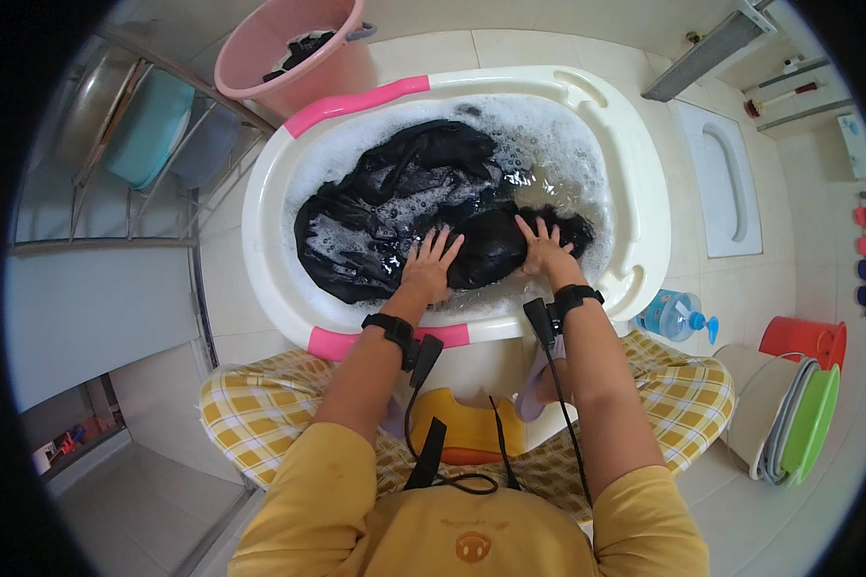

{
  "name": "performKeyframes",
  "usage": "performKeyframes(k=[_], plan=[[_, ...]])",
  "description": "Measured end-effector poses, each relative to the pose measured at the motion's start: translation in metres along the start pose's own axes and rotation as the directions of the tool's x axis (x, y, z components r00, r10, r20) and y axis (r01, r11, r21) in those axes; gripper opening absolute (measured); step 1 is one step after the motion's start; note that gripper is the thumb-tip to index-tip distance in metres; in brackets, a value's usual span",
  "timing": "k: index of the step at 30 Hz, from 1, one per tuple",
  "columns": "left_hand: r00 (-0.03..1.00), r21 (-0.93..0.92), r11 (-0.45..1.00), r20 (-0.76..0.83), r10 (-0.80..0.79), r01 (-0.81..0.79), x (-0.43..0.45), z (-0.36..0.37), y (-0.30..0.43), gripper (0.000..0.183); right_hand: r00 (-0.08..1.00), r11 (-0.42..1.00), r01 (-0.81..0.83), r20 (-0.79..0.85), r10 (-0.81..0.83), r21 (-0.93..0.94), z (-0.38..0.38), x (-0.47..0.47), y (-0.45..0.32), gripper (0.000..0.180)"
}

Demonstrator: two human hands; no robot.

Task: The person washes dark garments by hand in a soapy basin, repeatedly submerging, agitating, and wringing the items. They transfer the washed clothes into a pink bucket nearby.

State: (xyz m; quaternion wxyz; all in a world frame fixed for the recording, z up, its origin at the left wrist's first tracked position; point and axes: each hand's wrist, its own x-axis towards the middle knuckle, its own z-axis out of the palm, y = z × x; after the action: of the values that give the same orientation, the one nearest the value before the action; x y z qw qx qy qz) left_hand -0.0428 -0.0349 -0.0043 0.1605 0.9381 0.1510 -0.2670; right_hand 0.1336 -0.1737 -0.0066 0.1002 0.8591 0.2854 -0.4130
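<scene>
A white plastic tub [653,209] with pink grips holds sudsy water and a large soaked black garment [397,173]. My left hand [429,265] lies palm down on the dark wet cloth near the tub's near side, fingers spread. To its right, my right hand [546,249] presses with spread fingers at the right side of a bulging black part of the cloth, beside a dark furry-looking edge [577,229]. Neither hand is closed around the fabric. The cloth's underside is hidden by water and foam. Black straps with cabled devices sit around both wrists.
A pink bucket [289,54] holding dark cloth stands beyond the tub. Basins [150,130] rest on a metal rack at left. At right are a squat toilet [722,177], a pump bottle [675,316], a red bucket [801,342] and a green basin [812,425].
</scene>
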Motion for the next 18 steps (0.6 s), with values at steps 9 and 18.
performKeyframes(k=[9,18], plan=[[0.985,-0.128,0.987,0.153,-0.077,0.097,0.026,-0.001,-0.008,0.102,0.999,0.996,0.018,-0.041,-0.021,-0.087,0.011,0.039,0.029,0.051],[0.997,-0.964,0.255,0.078,0.026,0.069,0.032,-0.035,-0.025,0.052,0.722,-0.135,0.582,-0.586,-0.368,0.802,-0.109,-0.051,0.016,0.040]])
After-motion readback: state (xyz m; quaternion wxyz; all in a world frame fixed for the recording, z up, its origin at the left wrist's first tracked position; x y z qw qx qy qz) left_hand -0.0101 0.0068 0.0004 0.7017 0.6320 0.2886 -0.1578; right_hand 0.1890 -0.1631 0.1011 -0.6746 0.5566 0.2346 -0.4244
